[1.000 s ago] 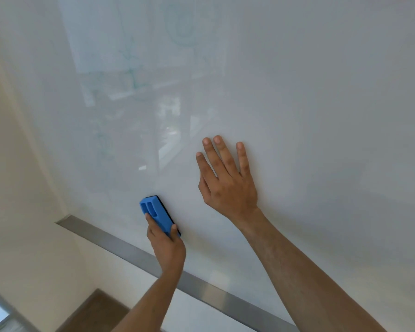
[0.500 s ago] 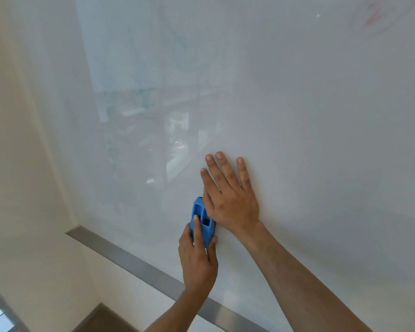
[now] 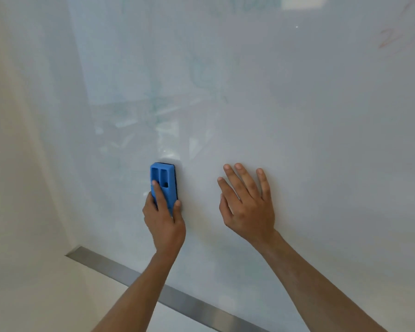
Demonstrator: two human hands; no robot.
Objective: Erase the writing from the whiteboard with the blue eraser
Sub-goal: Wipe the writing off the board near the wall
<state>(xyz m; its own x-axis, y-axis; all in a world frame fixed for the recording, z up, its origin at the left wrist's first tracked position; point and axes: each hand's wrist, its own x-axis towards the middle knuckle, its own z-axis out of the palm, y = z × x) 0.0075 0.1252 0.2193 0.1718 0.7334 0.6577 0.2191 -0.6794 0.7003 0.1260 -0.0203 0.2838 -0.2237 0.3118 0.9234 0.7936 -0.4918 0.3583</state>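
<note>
The whiteboard fills most of the view, glossy, with window reflections. Faint green smears of writing remain in its upper middle, and faint red marks sit at the top right. My left hand presses the blue eraser upright against the board, index finger on its back, thumb on its right side. My right hand lies flat on the board with fingers spread, a hand's width to the right of the eraser.
A metal strip runs along the board's lower edge, slanting down to the right. A cream wall borders the board on the left and below.
The eraser swept right from near the lower left until it touched my right hand, then moved back left, and now stands upright. My right hand stayed flat on the board.
</note>
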